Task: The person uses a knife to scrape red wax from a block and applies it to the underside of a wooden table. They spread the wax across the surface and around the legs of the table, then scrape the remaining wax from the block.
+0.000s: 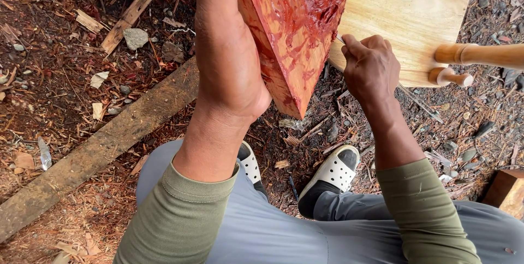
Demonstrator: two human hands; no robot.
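Between my two hands, above the littered ground, I see a red block of wood (295, 29) held up and tilted, its pointed lower corner hanging just over my feet. Its broad face is a raw, wet-looking red, streaked with paler orange, and the upper part is torn into rough, gouged curls and ridges. The side facing my left arm is smoother and more orange, with a clean straight edge running down to the corner.

My left hand (229, 51) is pressed against that side of the block, the back of the hand toward me; its fingers run up out of view, so I cannot tell how they are set. My right hand (371, 70) has its fingers closed around a thin metal tool (417, 103), whose tip meets the block's right edge and whose other end sticks out below the wrist toward the ground.

Just behind the block stands a pale wooden stool (406, 16), tipped so its flat seat faces me and two turned legs point right. Under it all lie wood chips, bark and small stones, with a long weathered plank (103, 149) running slantwise on my left. My white perforated clogs (333, 174) rest on the chips below the block.
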